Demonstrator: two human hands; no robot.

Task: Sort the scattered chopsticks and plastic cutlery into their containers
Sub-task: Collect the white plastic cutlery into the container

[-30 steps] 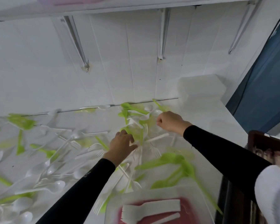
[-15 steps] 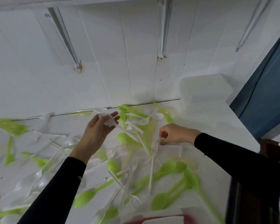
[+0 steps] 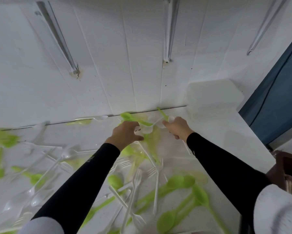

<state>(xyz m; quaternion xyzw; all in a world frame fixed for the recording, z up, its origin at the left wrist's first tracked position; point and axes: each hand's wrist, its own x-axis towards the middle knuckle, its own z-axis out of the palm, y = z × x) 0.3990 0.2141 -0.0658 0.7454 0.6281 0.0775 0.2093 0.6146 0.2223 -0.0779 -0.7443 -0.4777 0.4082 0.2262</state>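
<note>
Green and white plastic spoons and forks lie scattered over the white table [image 3: 222, 132]. My left hand [image 3: 125, 134] reaches into the pile at the back edge, its fingers curled round a white spoon [image 3: 146, 130]. Just to its right, my right hand [image 3: 179, 127] grips a white fork whose handle [image 3: 187, 148] sticks out below the wrist. Its fingertips touch more white spoons and a green spoon [image 3: 135, 118] by the wall. Green spoons [image 3: 180, 181] and white forks [image 3: 135, 181] lie nearer to me.
A white lidded box [image 3: 212, 95] stands at the back right against the wall. A dark brown basket [image 3: 283, 168] sits beyond the table's right edge, by a blue panel [image 3: 276, 98]. More cutlery covers the left half of the table.
My left hand swung right with its white spoon to the pile by the wall. My right hand moved back toward the wall. The view tilted up and the red tray left the frame.
</note>
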